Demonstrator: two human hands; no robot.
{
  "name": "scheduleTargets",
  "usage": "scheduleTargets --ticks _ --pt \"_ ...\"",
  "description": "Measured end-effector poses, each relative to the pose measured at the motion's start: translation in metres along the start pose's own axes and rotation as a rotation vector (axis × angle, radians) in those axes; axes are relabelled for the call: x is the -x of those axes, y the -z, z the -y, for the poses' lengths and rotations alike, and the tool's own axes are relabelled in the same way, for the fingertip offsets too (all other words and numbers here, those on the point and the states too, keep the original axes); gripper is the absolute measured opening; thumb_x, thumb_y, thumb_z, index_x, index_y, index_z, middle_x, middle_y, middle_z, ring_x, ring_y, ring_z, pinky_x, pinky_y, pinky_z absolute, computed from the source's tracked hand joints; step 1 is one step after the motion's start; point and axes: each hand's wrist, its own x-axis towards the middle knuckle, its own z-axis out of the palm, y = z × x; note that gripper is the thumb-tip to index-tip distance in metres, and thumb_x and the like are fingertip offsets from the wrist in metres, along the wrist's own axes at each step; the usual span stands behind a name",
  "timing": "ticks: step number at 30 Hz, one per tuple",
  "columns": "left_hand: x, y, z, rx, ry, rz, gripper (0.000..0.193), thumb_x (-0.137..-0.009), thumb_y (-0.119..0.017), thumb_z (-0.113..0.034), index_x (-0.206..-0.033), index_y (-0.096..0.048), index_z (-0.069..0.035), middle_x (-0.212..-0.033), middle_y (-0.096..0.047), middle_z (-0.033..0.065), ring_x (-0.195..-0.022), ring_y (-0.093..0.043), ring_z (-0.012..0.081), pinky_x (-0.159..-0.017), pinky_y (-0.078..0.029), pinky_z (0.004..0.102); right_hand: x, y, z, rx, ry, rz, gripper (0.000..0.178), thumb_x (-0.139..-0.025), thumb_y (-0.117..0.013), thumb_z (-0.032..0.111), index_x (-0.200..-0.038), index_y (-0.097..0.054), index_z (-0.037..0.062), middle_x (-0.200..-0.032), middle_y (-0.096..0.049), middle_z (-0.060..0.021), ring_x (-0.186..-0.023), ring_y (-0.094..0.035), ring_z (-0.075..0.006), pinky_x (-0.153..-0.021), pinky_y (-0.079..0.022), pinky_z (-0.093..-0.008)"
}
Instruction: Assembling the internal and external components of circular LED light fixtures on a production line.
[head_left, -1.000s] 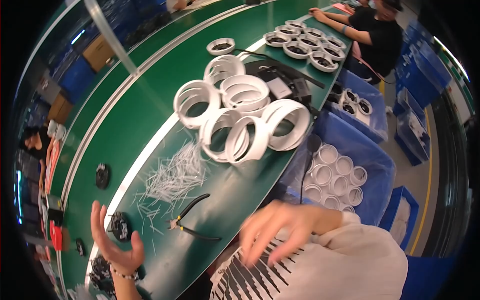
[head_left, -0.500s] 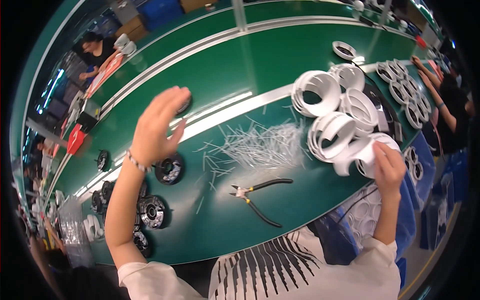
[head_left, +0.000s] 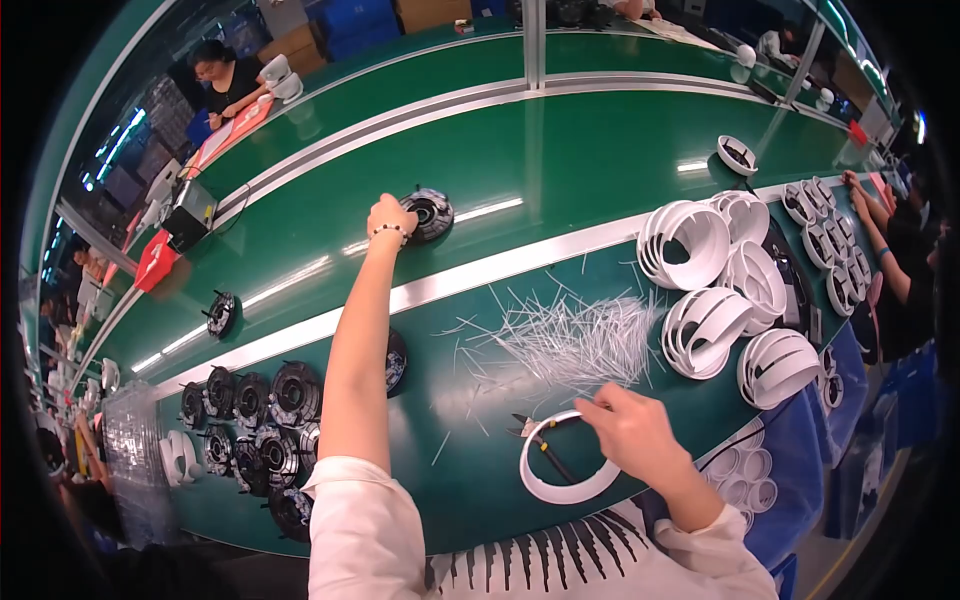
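Observation:
My left hand reaches far out over the green belt. Its fingers are closed on the near-left edge of a black round part with a central hub and small shiny pieces. Close to my body, my right hand grips a white plastic ring by its upper rim. The ring hangs tilted over cutting pliers, hiding part of their black handles. Just beyond lies a loose pile of thin clear plastic strips. Another black round part is partly covered by my left forearm.
Stacked white rings stand to the right of the strips. Several black round parts sit in rows at left, near white curved pieces. A metal rail divides bench and belt. Co-workers sit across the belt and at right.
My left hand has moved forward onto the black round part on the belt. My right hand has come left from the stacks with a white ring. The view has shifted too.

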Motion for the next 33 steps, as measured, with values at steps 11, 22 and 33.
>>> scheduleTargets --ticks 11,22,33 --pt "0.09 0.042 -0.02 1.055 -0.413 -0.123 0.025 -0.068 -0.069 -0.007 -0.09 -0.063 0.003 -0.077 -0.064 0.0051 -0.069 -0.059 0.0082 -0.065 -0.047 0.021 0.01 -0.004 0.037 -0.038 0.061 0.525 0.106 -0.046 -0.079 0.042 -0.132 -0.026 0.0095 -0.137 -0.015 -0.0209 -0.124 -0.015 -0.0455 -0.088 -0.021 -0.0671" --pt "0.204 0.068 -0.02 1.519 -0.386 0.116 0.023 -0.075 -0.064 -0.005 -0.096 -0.059 0.002 -0.086 -0.062 0.006 -0.076 -0.058 0.0098 -0.068 -0.047 0.0211 0.013 -0.013 0.029 -0.013 0.064 0.394 0.112 -0.044 -0.08 0.043 -0.132 -0.022 0.0051 -0.13 -0.019 -0.0274 -0.118 -0.023 -0.0444 -0.093 -0.026 -0.0509" --pt "0.258 0.042 -0.01 1.926 -0.079 0.522 0.022 -0.083 -0.053 -0.008 -0.102 -0.054 0.002 -0.097 -0.06 0.0083 -0.084 -0.059 0.0153 -0.073 -0.049 0.028 -0.056 0.001 0.02 -0.423 -0.048 -0.336 0.118 -0.048 -0.08 0.044 -0.131 -0.013 -0.0059 -0.132 -0.021 -0.026 -0.12 -0.023 -0.04 -0.1 -0.02 -0.0448"
